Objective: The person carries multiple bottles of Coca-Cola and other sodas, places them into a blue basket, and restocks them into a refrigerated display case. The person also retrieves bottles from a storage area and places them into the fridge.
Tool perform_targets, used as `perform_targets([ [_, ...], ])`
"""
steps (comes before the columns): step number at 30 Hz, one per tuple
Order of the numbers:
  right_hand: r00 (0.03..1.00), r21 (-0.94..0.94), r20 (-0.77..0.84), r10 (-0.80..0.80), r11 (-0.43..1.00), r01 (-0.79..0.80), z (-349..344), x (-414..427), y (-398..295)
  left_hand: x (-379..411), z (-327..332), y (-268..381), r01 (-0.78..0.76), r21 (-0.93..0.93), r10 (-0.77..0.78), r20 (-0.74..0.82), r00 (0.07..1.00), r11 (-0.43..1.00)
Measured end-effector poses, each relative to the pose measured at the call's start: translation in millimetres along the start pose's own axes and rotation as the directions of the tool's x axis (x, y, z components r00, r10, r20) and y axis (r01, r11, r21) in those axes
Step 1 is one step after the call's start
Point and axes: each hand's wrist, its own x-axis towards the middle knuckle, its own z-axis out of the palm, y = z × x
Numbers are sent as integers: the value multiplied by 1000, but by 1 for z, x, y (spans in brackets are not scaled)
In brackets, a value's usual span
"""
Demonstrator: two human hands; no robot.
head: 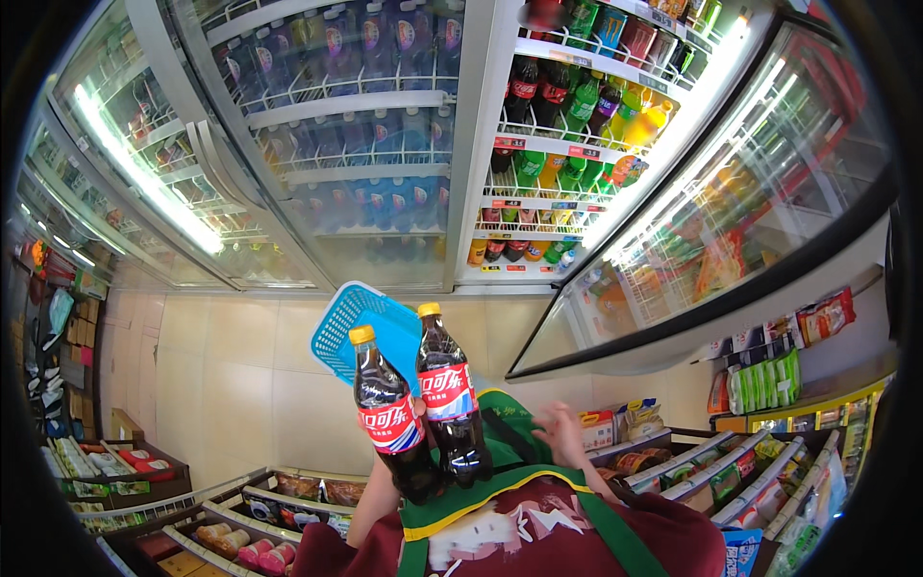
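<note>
Two Coca-Cola bottles with yellow caps are held side by side before my apron: the left bottle (389, 418) and the right bottle (445, 382). Their red labels face up toward me. My left hand (420, 408) grips them from behind, mostly hidden, with a fingertip showing between them. Just beyond the bottles is a blue plastic basket (346, 310), partly covered by them; what supports it cannot be made out. To the right of the green apron (505, 433), my right hand (557, 430) is held up with its fingers apart, holding nothing.
Ahead, a drinks fridge (472, 144) holds bottles and cans on wire shelves. Its glass door (707, 216) stands open, swung out to the right. Closed glass doors (346, 144) continue leftward. Low shelves with packaged goods (252, 526) flank me on both sides, above a tiled floor (238, 375).
</note>
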Motion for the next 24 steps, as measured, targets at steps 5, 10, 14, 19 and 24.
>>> perform_targets([
  [5, 629, -262, 773, 79, 943, 204, 96, 29, -90, 14, 2, -12, -7, 44, 9, -32, 999, 999],
  [10, 279, -387, 912, 300, 856, 344, 161, 84, -116, 31, -6, -27, -120, 105, 133, -130, 983, 987],
  [14, 248, -120, 969, 14, 900, 418, 166, 119, -119, 72, -15, -50, -190, 205, 232, -202, 952, 960],
  [19, 378, -162, 862, -336, 524, 836, 149, 178, -171, 118, -61, -73, -226, 484, 340, -162, 926, 845],
  [24, 241, -274, 543, -804, 102, 956, 148, 311, -184, 177, -118, -85, -125, 865, 356, -65, 932, 486],
])
